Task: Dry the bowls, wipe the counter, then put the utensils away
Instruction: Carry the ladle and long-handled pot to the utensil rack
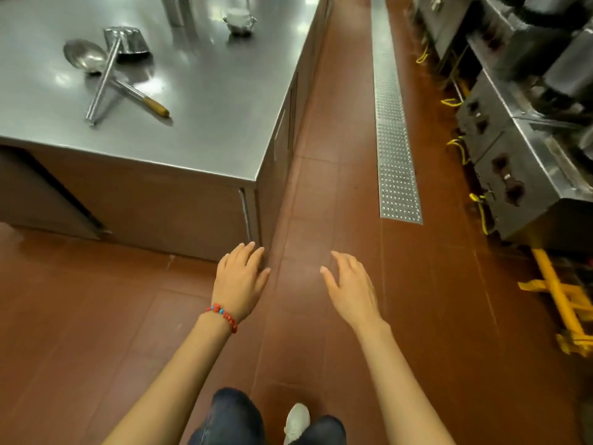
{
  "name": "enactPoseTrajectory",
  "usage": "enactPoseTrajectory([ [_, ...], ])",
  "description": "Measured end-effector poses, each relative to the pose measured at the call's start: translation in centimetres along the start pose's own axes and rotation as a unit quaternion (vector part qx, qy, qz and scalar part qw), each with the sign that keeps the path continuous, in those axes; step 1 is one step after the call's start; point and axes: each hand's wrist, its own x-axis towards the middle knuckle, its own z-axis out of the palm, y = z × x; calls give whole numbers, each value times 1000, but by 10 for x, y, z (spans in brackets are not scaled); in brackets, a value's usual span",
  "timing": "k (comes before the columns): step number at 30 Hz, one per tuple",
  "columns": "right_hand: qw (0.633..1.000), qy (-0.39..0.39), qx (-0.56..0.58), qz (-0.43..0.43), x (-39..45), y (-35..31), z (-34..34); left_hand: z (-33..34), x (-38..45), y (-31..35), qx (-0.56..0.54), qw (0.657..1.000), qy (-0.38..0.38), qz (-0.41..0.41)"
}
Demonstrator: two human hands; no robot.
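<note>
A steel counter (224, 130) fills the upper left. On it lie a ladle (85, 57) with a wooden-tipped handle and a steel scoop (126, 41) whose long handle crosses the ladle's. Farther back stand a small stack of bowls (239, 20) and two steel canisters (178, 9). My left hand (239, 279), with a red bead bracelet on the wrist, hovers with relaxed fingers in front of the counter's near corner. My right hand (351, 289) is held out over the floor, fingers spread and empty. Both hands are well below and short of the utensils.
A red tiled aisle (337, 155) runs ahead between the counter and a row of steel cooking ranges (519, 162) on the right. A perforated metal drain cover (393, 123) lies along the aisle. A yellow frame (561, 303) sits on the floor at the right.
</note>
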Motion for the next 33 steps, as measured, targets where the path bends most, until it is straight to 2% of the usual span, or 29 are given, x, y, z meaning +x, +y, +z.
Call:
enactPoseTrajectory([
  [11,990,-58,10,-128,142,-120,69,-44,64,-141,-5,988,86,-130],
  [21,985,-79,39,-146,268,-268,150,-104,155,-311,21,981,92,-169],
  [33,978,-109,64,-165,455,-352,205,-126,304,-429,-11,965,106,-238],
])
